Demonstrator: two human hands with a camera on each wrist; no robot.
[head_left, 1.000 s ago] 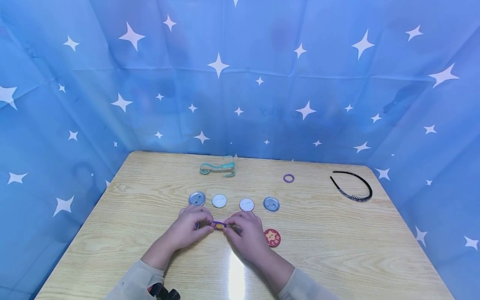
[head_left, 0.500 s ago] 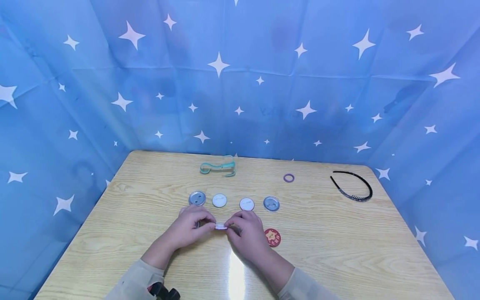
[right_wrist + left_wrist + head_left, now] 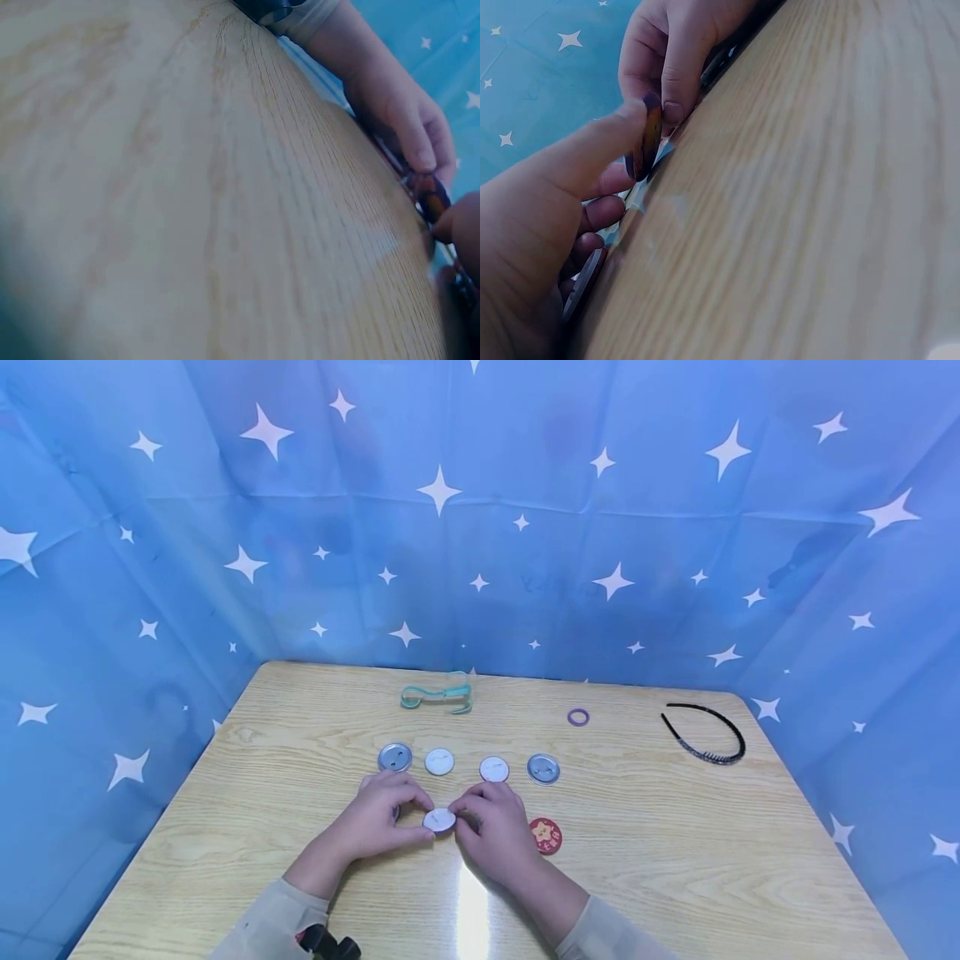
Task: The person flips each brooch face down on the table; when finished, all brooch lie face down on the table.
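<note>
Both hands hold one small round pin badge (image 3: 439, 820), tilted, with its white pin back facing up. My left hand (image 3: 384, 817) has its thumb and forefinger at the badge's left edge. At the right edge, my right hand (image 3: 497, 831) pinches it with the fingertips. In the left wrist view the dark, coloured front of the badge (image 3: 648, 139) shows edge-on beside the thumb. Another badge (image 3: 585, 283) lies under the left fingers, mostly hidden in the head view. A red badge with a star (image 3: 546, 836) lies face up right of my right hand.
Behind the hands, a row of face-down badges holds a silver one (image 3: 394, 757), a white one (image 3: 439, 762), another white one (image 3: 494, 769) and a silver one (image 3: 543, 769). Farther back lie a teal strap-like item (image 3: 437, 694), a purple ring (image 3: 577, 717) and a black headband (image 3: 708, 752).
The held badge has turned over between the fingers, from its purple and yellow front, through edge-on, to its white back. The left thumb and forefinger have spread wider. Other things stay put.
</note>
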